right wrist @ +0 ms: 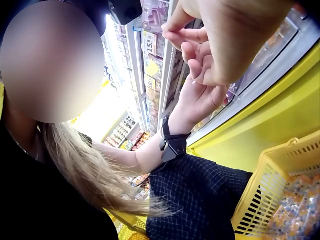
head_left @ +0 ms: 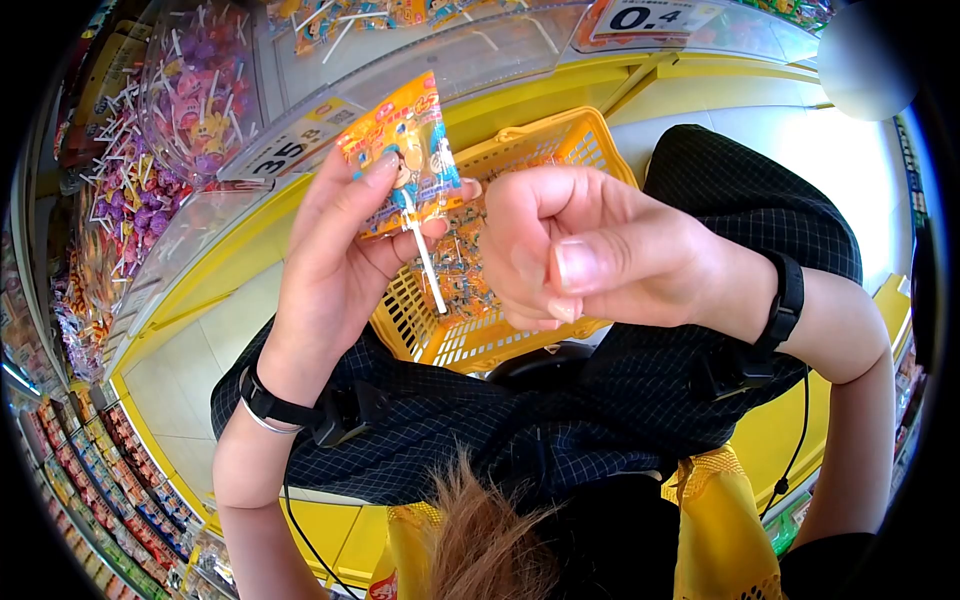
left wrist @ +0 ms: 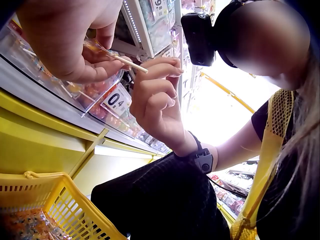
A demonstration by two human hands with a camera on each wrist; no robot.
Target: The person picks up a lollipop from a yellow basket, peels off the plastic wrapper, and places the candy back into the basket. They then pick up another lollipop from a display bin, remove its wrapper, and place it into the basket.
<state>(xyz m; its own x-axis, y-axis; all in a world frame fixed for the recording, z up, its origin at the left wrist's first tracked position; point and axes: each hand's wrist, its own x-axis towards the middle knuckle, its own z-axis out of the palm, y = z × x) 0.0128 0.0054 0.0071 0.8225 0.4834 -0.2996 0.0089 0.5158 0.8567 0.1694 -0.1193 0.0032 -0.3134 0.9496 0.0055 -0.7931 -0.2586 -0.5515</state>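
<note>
My left hand (head_left: 335, 225) pinches a lollipop (head_left: 408, 150) in an orange and blue printed wrapper, its white stick (head_left: 428, 262) slanting downward. The thumb lies across the front of the wrapper. Close on the right, my right hand (head_left: 610, 250) is raised with curled fingers and the thumb bent in toward the index finger; nothing shows in its grasp. In the left wrist view the stick's end overlaps the right hand's fingers (left wrist: 155, 95). Below both hands stands a yellow basket (head_left: 600, 132) with many similar orange-wrapped lollipops (head_left: 462, 270) inside.
Clear-fronted shelf bins curve around the front and left, with a price card (head_left: 650, 18) and purple-wrapped lollipops (head_left: 150, 215). Yellow shelf bases (left wrist: 45, 127) run beneath them. The person's knees in dark checked cloth (head_left: 750, 200) flank the basket.
</note>
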